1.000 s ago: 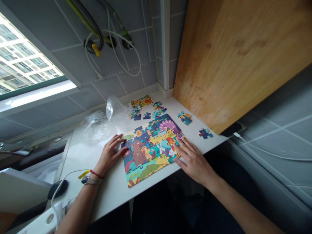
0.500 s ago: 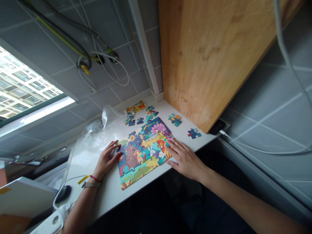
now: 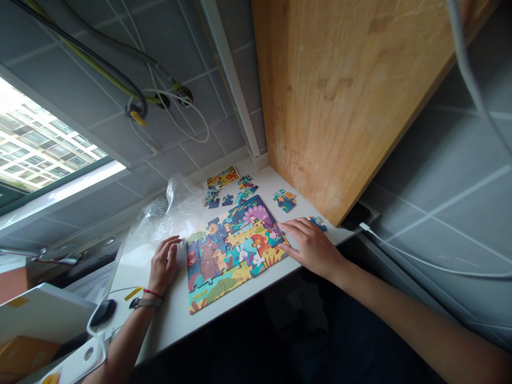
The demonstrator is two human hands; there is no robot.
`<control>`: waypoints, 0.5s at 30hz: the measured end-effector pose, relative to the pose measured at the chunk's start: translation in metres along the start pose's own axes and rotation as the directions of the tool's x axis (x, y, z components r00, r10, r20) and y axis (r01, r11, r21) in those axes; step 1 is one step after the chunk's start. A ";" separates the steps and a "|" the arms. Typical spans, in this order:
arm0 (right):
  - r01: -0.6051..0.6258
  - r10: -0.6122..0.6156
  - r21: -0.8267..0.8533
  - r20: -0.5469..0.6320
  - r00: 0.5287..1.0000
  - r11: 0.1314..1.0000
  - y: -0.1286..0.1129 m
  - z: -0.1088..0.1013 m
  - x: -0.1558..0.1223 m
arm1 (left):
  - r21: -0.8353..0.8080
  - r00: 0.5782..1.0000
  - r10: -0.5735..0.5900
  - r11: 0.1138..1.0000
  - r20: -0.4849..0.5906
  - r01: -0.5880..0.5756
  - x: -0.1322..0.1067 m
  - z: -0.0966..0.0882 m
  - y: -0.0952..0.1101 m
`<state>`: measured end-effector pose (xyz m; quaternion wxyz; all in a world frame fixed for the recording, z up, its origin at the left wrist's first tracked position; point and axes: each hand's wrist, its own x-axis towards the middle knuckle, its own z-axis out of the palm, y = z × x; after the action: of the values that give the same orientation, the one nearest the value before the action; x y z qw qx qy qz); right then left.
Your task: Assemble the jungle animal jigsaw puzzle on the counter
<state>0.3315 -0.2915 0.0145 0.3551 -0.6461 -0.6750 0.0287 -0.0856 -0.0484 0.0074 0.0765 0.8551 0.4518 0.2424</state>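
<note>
The right hand (image 3: 310, 246) is at the near right side of the jigsaw puzzle (image 3: 224, 261), thumb and fingers spread apart, fingertips at its edge; that grip is open, with nothing seen closed inside it; the left hand (image 3: 163, 262) rests on the bench (image 3: 172, 317) just beside the puzzle's left edge, not touching it, fingers loosely bent and grip likewise open and unloaded. The puzzle lies flat on the bench between the two hands, largely joined, its far left border stepped; a white rabbit shows near the middle.

Just beyond the right hand lies a loose piece (image 3: 319, 223), partly hidden by it; further off is an orange and blue cluster of pieces (image 3: 285, 200); past the puzzle's far edge are a dark blue piece (image 3: 228, 200) and more small heaps, with a colourful picture card (image 3: 222, 177) behind them. Crumpled clear plastic (image 3: 176, 202) lies to the left of these; a large wooden board (image 3: 340, 106) stands at the bench's right side; a window (image 3: 44, 144) opens on the far left.
</note>
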 end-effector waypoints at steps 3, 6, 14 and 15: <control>-0.043 0.045 -0.041 0.056 0.997 0.998 -0.001 0.007 0.014 | 0.011 1.000 -0.013 1.000 0.006 0.013 0.000 0.001 -0.002; -0.040 0.044 -0.042 0.084 0.995 0.998 0.001 0.015 0.021 | 0.008 1.000 -0.023 1.000 0.012 0.023 0.001 0.000 0.000; -0.002 -0.001 0.030 0.121 0.993 1.000 0.028 0.011 0.029 | 0.026 0.999 -0.054 0.998 0.003 0.054 0.003 0.000 0.007; 0.004 -0.009 0.041 0.129 0.992 0.999 0.030 0.010 0.030 | 0.028 0.998 -0.055 0.998 0.006 0.055 0.002 0.000 0.006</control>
<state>0.3542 -0.2559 0.0053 0.3236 -0.6334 -0.6980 0.0829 -0.0797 -0.0501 0.0106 0.0731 0.8442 0.4782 0.2309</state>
